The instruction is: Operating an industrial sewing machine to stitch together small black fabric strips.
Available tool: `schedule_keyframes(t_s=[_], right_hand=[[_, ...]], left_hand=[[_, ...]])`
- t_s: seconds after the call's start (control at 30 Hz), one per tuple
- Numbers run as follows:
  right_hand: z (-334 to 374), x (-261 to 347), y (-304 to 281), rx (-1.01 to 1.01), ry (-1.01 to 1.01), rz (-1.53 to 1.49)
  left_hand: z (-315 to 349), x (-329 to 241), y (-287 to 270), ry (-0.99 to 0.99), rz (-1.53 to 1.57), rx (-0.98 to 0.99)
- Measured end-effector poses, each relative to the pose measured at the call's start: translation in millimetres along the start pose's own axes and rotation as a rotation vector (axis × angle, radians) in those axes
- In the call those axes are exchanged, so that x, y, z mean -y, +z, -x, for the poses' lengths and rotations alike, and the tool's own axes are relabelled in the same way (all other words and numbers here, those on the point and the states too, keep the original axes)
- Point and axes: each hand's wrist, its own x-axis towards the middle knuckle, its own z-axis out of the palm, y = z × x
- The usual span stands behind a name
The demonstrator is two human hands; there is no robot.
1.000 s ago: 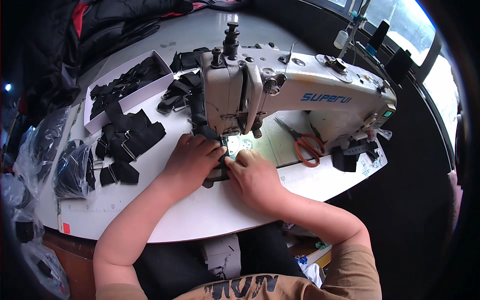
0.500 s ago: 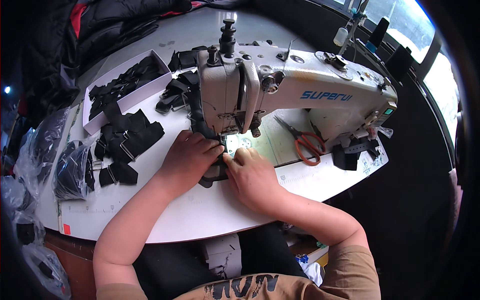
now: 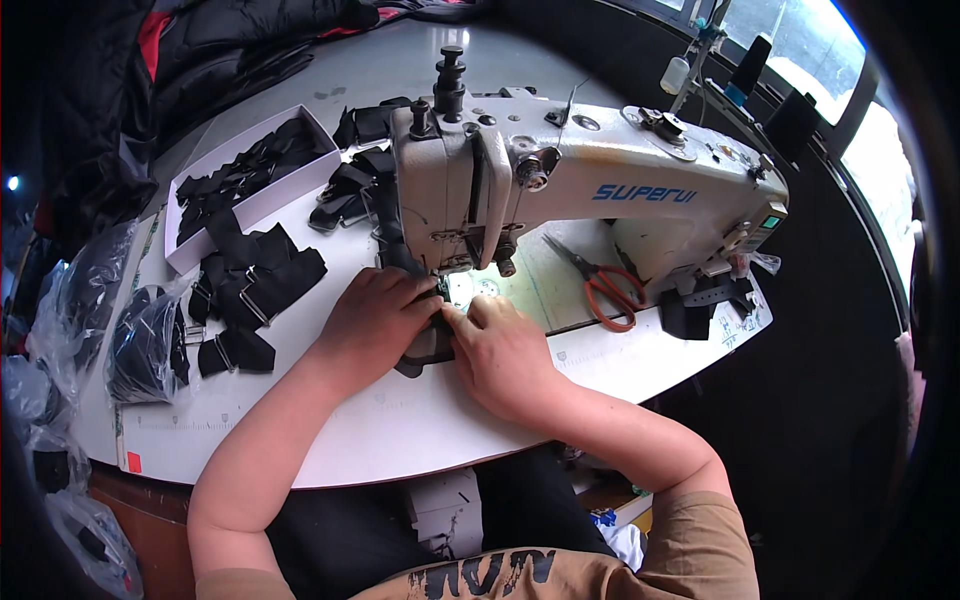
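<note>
A white sewing machine (image 3: 590, 150) stands over the work, its presser foot and needle area partly hidden by my fingers. A piece of black strap (image 3: 428, 348) lies flat under it, running toward me. From the left, my left hand (image 3: 382, 312) presses on the strap, fingers bent and closed together beside the presser foot. My right hand (image 3: 500, 345) is curled at the strap's right edge, thumb and fingertips close to the left hand's. The strap between the fingertips is mostly covered.
On the left stand a white box (image 3: 262, 205) of black straps and a pile of black straps with metal buckles (image 3: 262, 280). Clear plastic bags (image 3: 145, 345) lie farther left. Orange-handled scissors (image 3: 610, 295) rest under the machine's arm. Black pieces (image 3: 700, 310) lie at the right edge.
The view has shifted slightly. Both hands stay at the presser foot with the strap; the right fingertips look a little closer to the left hand.
</note>
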Motion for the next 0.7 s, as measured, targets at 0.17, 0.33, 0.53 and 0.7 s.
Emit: schedule_keyframes(t_s=[0.17, 0.33, 0.53, 0.7], right_hand=[[3.7, -5.5, -5.8, -0.036, 0.038, -0.15], [4.3, -13.9, -1.9, -0.128, 0.133, -0.237], [2.8, -10.6, -2.0, -0.119, 0.043, -0.215], [3.1, -10.1, 0.3, -0.088, -0.044, -0.065]], left_hand=[[3.3, 1.1, -0.2, -0.004, 0.085, 0.054], [2.6, 0.8, -1.1, -0.008, 0.102, 0.063], [4.9, 0.2, 0.0, -0.018, 0.088, 0.062], [6.3, 1.4, -4.4, 0.034, 0.086, 0.074]])
